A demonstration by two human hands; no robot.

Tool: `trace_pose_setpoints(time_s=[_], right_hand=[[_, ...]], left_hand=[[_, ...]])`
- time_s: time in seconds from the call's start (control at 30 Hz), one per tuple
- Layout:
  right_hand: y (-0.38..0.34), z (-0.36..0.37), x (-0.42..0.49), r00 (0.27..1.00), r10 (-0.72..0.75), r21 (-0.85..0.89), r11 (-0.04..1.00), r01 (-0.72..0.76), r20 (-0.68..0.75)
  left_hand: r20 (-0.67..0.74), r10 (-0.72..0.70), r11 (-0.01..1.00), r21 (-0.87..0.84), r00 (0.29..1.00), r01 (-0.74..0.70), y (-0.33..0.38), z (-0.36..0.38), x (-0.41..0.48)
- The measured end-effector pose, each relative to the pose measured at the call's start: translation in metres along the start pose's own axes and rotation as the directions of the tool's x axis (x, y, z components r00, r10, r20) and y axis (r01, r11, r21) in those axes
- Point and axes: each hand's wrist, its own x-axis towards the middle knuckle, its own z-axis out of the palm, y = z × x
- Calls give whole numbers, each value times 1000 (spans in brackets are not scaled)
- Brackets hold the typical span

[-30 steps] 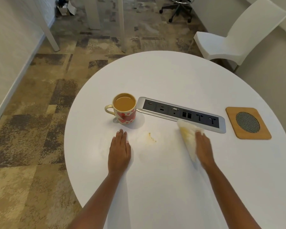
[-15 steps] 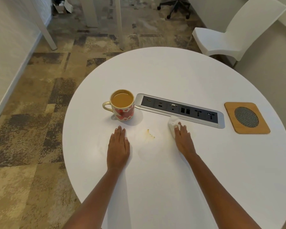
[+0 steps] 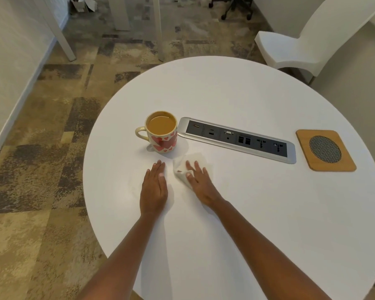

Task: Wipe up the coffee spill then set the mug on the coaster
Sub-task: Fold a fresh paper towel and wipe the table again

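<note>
A cream mug (image 3: 163, 135) with red hearts, full of milky coffee, stands on the round white table (image 3: 236, 94), handle to the left. Just in front of it my right hand (image 3: 200, 182) presses flat on a white tissue (image 3: 193, 162), which covers the spot where the coffee stain lay; the stain is hidden. My left hand (image 3: 154, 187) rests flat on the table beside it, fingers together, holding nothing. A square wooden coaster (image 3: 325, 150) with a round mesh centre lies at the far right, apart from the mug.
A silver power and data socket strip (image 3: 236, 138) is set into the table between mug and coaster. A white chair (image 3: 307, 40) stands beyond the table at the back right. Patterned carpet lies to the left.
My right hand slid the tissue leftward from near the socket strip onto the coffee stain, which is now covered. The left hand and the mug stayed in place.
</note>
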Motion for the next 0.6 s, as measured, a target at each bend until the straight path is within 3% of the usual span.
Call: trace_pose_setpoints(time_s=[0.1,0.3,0.47,0.6], right_hand=[[7,-2,-11,988,-10,-38,999,16,157],[21,-15,-40,943,-47,-33,998,61,330],[27,-34,-62,917,7,43,999,-26,400],[32,-55,-74,925,66,-23,998,-62,375]], left_hand=[[-29,-57,994,-99,998,54,1,-4,-2],[-14,-49,993,-108,999,47,3,-7,-4],[-21,-35,994,-102,999,33,2,-7,-5],[-36,-36,992,-119,999,32,4,-7,-5]])
